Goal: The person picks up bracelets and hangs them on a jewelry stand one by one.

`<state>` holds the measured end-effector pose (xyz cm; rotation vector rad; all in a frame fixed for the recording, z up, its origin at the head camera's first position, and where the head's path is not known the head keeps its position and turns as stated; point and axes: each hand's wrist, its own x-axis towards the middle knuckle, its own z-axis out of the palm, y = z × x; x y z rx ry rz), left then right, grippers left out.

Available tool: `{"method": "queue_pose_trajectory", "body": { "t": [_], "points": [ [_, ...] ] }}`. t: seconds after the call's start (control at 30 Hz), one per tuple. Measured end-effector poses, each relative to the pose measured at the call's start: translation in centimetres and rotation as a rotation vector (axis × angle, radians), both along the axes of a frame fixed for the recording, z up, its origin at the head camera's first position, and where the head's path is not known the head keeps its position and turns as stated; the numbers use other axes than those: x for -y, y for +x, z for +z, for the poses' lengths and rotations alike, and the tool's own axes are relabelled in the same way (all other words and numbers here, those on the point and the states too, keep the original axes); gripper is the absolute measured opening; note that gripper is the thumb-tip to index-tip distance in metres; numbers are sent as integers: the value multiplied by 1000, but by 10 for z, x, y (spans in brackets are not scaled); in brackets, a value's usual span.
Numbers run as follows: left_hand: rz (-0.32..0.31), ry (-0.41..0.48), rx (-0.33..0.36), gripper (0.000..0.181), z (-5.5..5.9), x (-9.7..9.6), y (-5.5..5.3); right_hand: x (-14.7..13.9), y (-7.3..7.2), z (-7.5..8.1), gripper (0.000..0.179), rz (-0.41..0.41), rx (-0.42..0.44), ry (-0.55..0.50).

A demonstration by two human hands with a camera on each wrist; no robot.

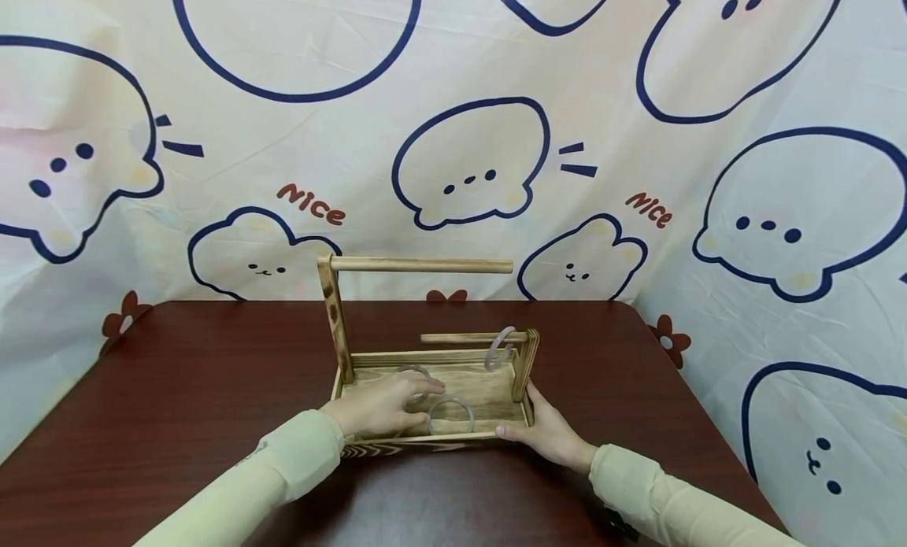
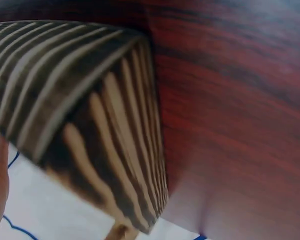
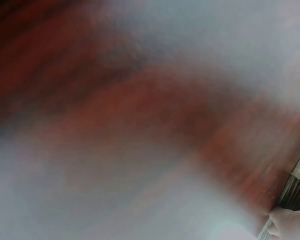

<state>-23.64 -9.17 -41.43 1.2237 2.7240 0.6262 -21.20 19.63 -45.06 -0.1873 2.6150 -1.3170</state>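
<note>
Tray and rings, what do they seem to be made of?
Tray: wood, possibly scorched and smoothed, judging by the pale grain and dark stripes. Rings: perhaps plastic, with a pale, translucent look, though glass or stone can't be ruled out.

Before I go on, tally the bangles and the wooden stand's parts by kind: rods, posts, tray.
Translucent bangles: 3 visible, one partly hidden by the left hand
Wooden rods: 2
Wooden posts: 2
Wooden tray: 1
Total: 8
</note>
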Motion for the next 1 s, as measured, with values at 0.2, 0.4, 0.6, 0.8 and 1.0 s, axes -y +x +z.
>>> {"method": "queue_pose_trajectory", "body": {
  "t": [0.2,0.4,0.6,0.8,1.0],
  "points": [
    [-48,-54,10,51,-9,-13,-8,0,1,0,110,-4,-9,-15],
    [-77,-81,103,53,-13,-22,-11,-1,0,-2,110,5,-7,-28],
    [-73,-125,121,58,-13,-27,-12,-1,-1,-3,110,9,-18,-33],
    [-52,-113,108,58,-12,-30,-14,-1,-1,-2,109,12,-24,-36],
    [-43,-125,92,57,-14,-33,-18,-2,-1,-3,110,14,-15,-28]
  ]
}}
